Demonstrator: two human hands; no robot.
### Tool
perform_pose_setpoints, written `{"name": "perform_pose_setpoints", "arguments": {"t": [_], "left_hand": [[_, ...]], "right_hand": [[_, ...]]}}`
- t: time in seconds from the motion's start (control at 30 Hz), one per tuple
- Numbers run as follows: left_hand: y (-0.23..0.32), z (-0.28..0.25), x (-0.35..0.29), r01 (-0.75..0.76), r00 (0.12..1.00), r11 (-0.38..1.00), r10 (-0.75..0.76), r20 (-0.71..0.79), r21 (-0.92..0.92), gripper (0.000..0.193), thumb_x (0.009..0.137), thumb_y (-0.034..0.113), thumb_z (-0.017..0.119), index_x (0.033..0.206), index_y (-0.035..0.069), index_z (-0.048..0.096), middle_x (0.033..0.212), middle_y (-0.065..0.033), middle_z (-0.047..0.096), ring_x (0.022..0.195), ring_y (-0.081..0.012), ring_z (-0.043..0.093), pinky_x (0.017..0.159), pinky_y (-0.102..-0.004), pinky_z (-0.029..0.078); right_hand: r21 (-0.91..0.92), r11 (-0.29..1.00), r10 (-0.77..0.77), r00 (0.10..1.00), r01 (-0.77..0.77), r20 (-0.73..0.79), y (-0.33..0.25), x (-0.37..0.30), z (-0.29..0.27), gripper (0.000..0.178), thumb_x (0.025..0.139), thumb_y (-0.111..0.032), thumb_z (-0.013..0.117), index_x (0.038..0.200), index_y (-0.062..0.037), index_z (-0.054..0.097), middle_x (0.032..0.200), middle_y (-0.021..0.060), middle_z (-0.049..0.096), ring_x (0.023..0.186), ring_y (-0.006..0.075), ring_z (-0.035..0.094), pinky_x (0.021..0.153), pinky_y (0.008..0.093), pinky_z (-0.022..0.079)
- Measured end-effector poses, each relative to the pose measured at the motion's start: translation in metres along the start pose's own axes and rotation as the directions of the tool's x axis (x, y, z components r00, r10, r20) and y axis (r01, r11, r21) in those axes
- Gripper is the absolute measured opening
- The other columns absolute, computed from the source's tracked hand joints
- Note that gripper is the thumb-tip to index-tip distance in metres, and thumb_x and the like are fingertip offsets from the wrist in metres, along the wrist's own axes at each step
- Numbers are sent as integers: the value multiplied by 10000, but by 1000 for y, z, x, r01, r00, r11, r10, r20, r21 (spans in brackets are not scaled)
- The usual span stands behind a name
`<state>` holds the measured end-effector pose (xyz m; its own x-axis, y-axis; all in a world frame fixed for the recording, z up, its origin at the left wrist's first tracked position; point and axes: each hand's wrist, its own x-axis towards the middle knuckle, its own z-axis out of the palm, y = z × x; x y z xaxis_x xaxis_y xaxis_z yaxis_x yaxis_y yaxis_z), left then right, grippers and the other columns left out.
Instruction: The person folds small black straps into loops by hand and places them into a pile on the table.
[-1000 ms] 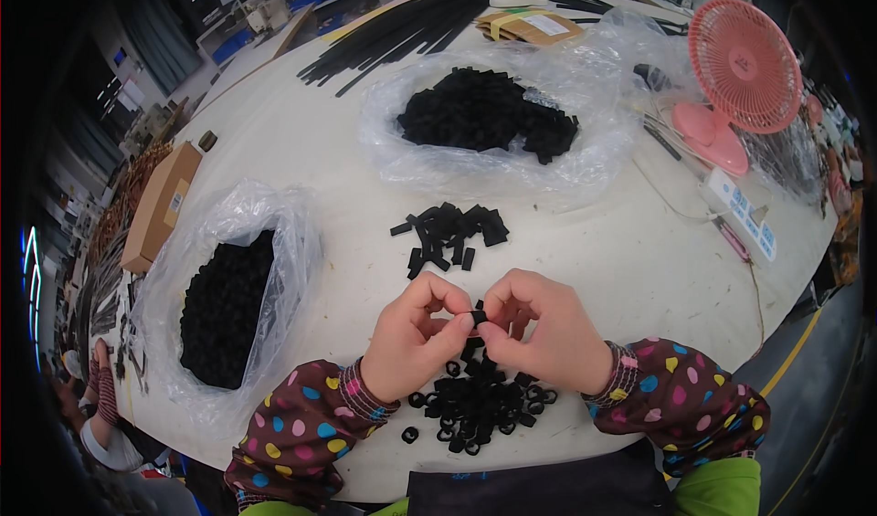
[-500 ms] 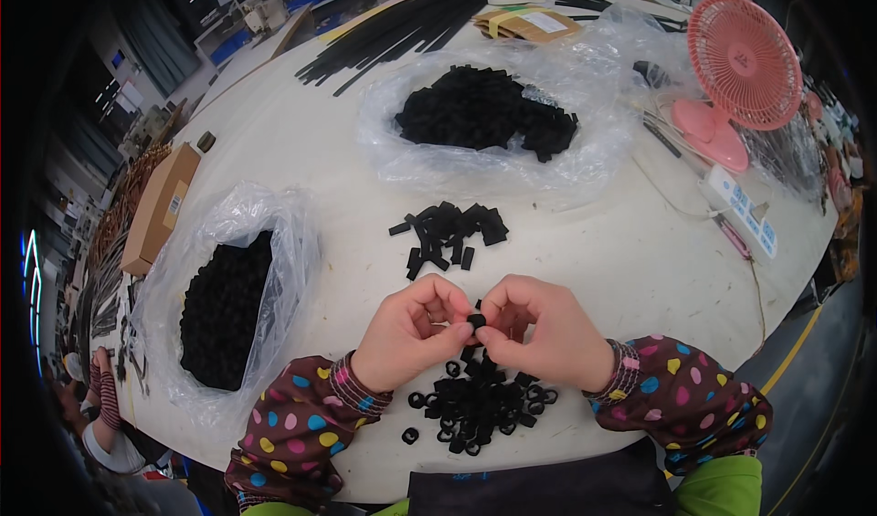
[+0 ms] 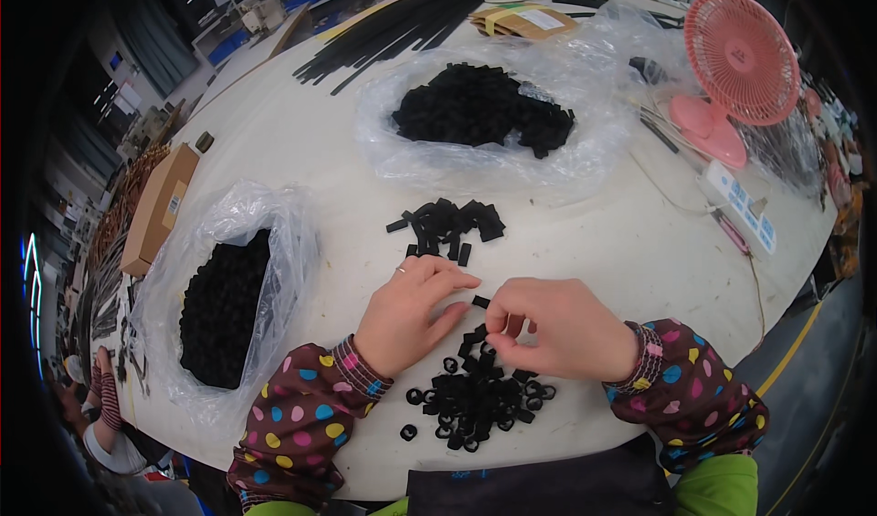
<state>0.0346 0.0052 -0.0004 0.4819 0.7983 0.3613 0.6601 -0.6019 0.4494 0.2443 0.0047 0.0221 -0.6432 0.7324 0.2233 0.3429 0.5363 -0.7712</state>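
Here, we list what we see, line by line.

Left hand: our left hand point(image 3: 408, 313) lies on the white table point(image 3: 301, 142) with the fingers stretched out flat toward the right; it is released and we see nothing held in it. There is a ring on one finger.

Right hand: our right hand point(image 3: 553, 326) is just beside the left one, with the fingers curled down over the pile of small black rings point(image 3: 475, 399). We cannot tell if a piece is pinched between the fingertips, because they hide that place.

Loose piece: one small black piece point(image 3: 480, 301) lies on the table between the fingertips of both hands.

Pile of rings: it is at the near edge of the table, directly under the right hand and touching it.

Small black blocks: a loose group of small black blocks point(image 3: 449, 224) lies just beyond the hands.

Far bag: a clear plastic bag point(image 3: 475, 164) is open on the middle of the table, with a heap of black parts point(image 3: 484, 110) on it.

Left bag: a second clear bag point(image 3: 233, 279) full of black parts is to our left.

Other things: a cardboard box point(image 3: 160, 207) at the left edge, a pink fan point(image 3: 731, 68) at the right, long black strips point(image 3: 402, 23) at the far side.
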Motion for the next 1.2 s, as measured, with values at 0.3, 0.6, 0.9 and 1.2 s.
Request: {"name": "perform_pose_setpoints", "arguments": {"t": [0.3, 0.6, 0.9, 1.2], "left_hand": [[-7, 13, 6, -184, 982, 961, 188, 1, 206, 199, 668, 21, 679, 839, 96, 610, 762, -16, 541, 715, -207, 544, 613, -300, 445], [15, -4, 2, -242, 938, 916, 305, -165, 320, 200, 679, -2, 682, 831, 88, 588, 783, -24, 582, 666, -170, 559, 609, -276, 447], [34, -3, -2, 431, 810, 155, -500, 305, -889, 197, 898, 99, 561, 1052, -21, 529, 983, -82, 620, 866, -125, 600, 819, -267, 492], [27, 5, -8, 304, 858, 324, -503, 110, -896, 166, 872, 4, 540, 1034, -34, 546, 965, -89, 622, 865, -147, 616, 811, -281, 508]], "right_hand": [[-37, 996, 88, 993, -85, 80, -2, 5, -4, 152, 777, -214, 661, 767, -94, 568, 734, 25, 604, 664, 208, 604, 578, 319, 462], [-140, 987, 50, 986, -72, -156, 10, 6, 8, 128, 790, -194, 642, 848, -81, 646, 744, 40, 606, 623, 206, 601, 552, 308, 466], [-482, 869, -321, 866, 109, -383, 10, 6, 13, 213, 761, -157, 649, 958, -76, 656, 809, -9, 592, 604, 139, 557, 526, 274, 424], [-731, 665, -454, 859, 153, -234, 3, 7, 21, 345, 730, -143, 648, 1052, -28, 612, 862, -1, 573, 624, 126, 534, 559, 257, 423]]}}
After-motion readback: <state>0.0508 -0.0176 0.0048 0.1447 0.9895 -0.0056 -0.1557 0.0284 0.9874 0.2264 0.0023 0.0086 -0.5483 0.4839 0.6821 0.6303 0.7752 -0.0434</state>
